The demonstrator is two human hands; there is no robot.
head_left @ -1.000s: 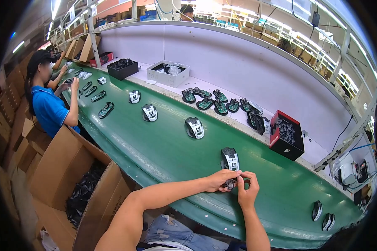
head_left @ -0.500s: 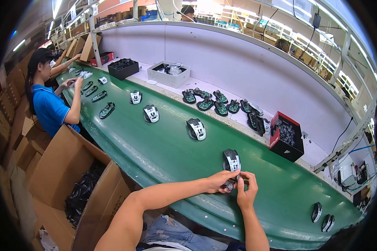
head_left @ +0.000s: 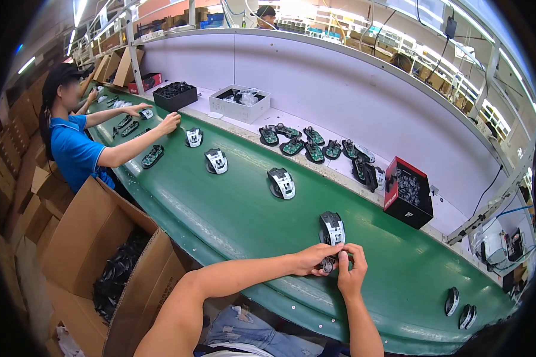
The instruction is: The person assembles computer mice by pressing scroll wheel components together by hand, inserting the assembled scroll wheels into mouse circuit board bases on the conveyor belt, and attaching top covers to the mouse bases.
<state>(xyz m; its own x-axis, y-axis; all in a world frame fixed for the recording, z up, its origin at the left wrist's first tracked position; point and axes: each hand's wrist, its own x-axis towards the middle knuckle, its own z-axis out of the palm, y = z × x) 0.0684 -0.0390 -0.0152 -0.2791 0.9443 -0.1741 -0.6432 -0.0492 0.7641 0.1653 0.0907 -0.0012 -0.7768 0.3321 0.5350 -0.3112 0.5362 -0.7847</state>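
Note:
Over the green belt (head_left: 238, 220), close to its near edge, both my hands are together. My left hand (head_left: 313, 259) grips a small dark mouse part with a rounded grey end (head_left: 327, 265), mostly covered by my fingers. The fingers and thumb of my right hand (head_left: 352, 268) are pinched close against it; what lies between their tips is too small to make out. Just beyond my fingertips lies a half-built computer mouse (head_left: 332, 226), white and black. Another half-built mouse (head_left: 281, 183) lies farther left on the belt.
A red-and-black box of small dark parts (head_left: 408, 190) stands behind the belt, beside several circuit-board mouse bases (head_left: 314, 153). A carton of black parts (head_left: 143, 285) is at my left. A co-worker in blue (head_left: 77, 146) reaches over the belt. Mouse pieces (head_left: 467, 316) lie right.
The half-built mice have shifted slightly right with the belt. The co-worker's arms have stretched forward over it, one hand near a white mouse. My hands stay nearly in place, still closed together.

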